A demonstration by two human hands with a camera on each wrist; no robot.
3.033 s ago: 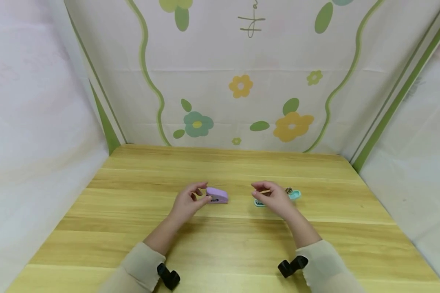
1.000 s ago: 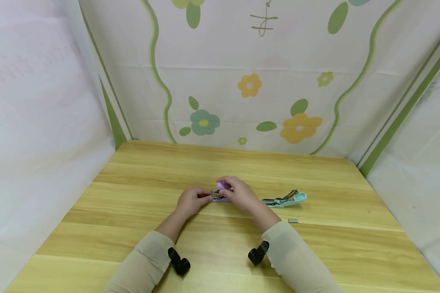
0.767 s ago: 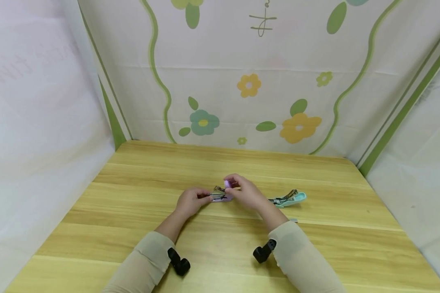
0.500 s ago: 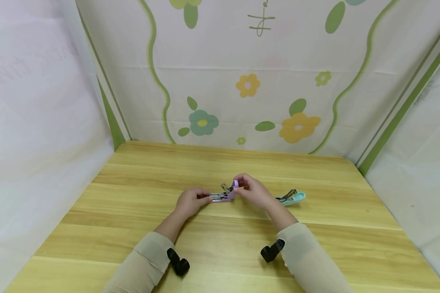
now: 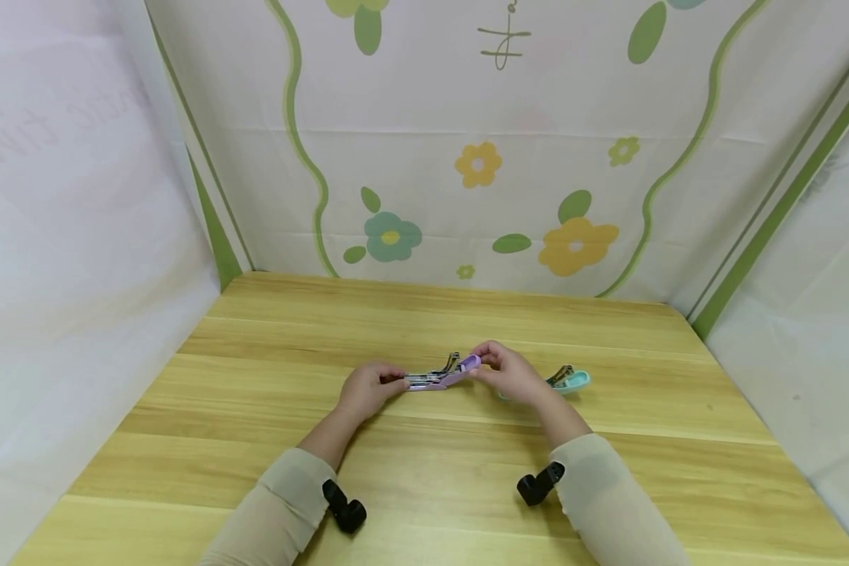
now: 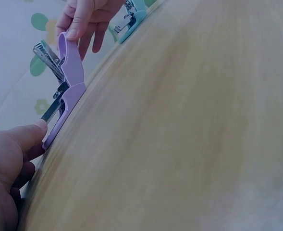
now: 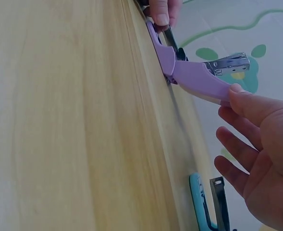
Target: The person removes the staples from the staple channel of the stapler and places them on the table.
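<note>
A purple stapler (image 5: 456,377) lies folded wide open on the wooden table, its purple cover swung back to the right. The metal magazine rail (image 7: 230,63) sticks up at a slant beside that cover. My left hand (image 5: 369,395) pinches the front end of the base between thumb and fingers. With thumb and index finger, my right hand (image 5: 512,376) holds the tip of the raised cover, the other fingers spread loosely below, as the right wrist view shows. Behind the right hand rests a teal stapler (image 5: 578,381), also opened out, partly hidden by that hand.
The wooden table (image 5: 424,487) reaches back to a white cloth backdrop (image 5: 410,102) printed with flowers. Cloth walls stand at the left and right sides. Each sleeve cuff carries a small black camera, one at the left wrist (image 5: 344,507).
The purple stapler was closed; its cover has swung up and over to the right with my right hand. My left hand stays at the front end. The right forearm now covers a small grey strip.
</note>
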